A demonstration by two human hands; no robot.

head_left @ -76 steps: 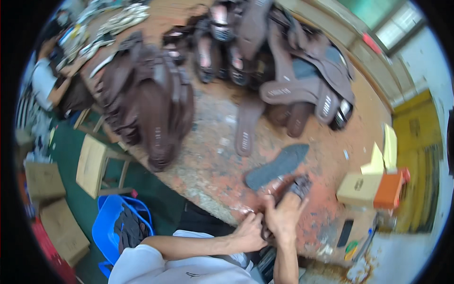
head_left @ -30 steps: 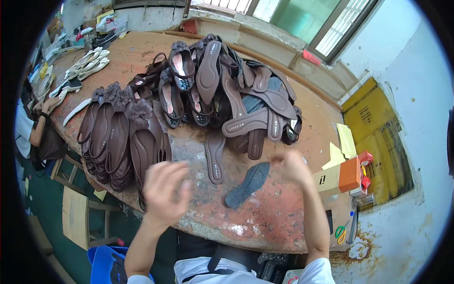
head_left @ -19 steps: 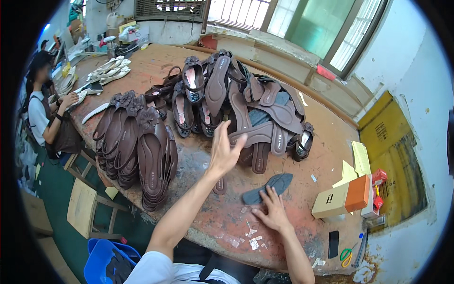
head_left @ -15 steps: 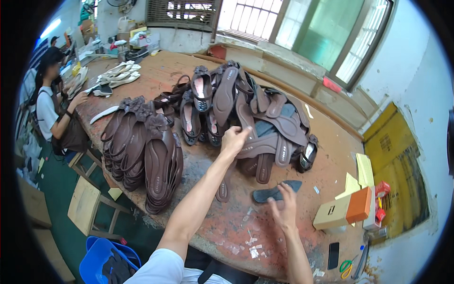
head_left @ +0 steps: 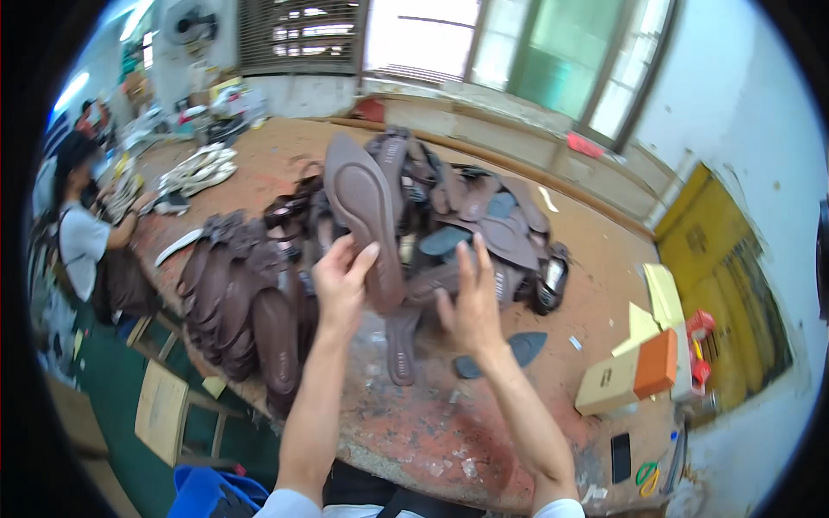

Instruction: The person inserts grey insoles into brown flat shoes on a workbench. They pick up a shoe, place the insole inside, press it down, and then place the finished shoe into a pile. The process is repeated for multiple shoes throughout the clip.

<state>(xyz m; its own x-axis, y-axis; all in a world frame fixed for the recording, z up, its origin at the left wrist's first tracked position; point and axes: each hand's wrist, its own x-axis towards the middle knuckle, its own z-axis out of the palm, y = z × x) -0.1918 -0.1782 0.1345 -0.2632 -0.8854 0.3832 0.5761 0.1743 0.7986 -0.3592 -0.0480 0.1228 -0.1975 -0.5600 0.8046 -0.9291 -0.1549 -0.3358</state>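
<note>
A brown shoe insole (head_left: pixel 358 186) stands raised in front of the shoe pile, pinched at its lower part between the thumb and fingers of my left hand (head_left: pixel 341 285). My right hand (head_left: pixel 473 302) is open beside it, fingers spread and slightly blurred, with nothing in it. Behind that hand lies a heap of brown insoles (head_left: pixel 509 242), mixed with a few dark grey pieces (head_left: pixel 442 242). One more brown insole (head_left: pixel 401 358) rests on the table below the raised one. By my right wrist, a dark grey sole-shaped piece (head_left: pixel 527 347) lies flat, partly covered by my arm.
Brown flower-trimmed shoes (head_left: pixel 276 337) are stacked at the left; more brown shoes stand behind. A cream and orange box (head_left: pixel 617 380), a phone (head_left: pixel 621 457) and scissors (head_left: pixel 648 477) are at the right. Another person (head_left: pixel 82 224) works at the far left, near white shoes (head_left: pixel 200 169).
My left hand has drawn back from the heap and now holds a brown insole up. My right hand has moved up and left, away from the dark grey piece. The view has shifted slightly.
</note>
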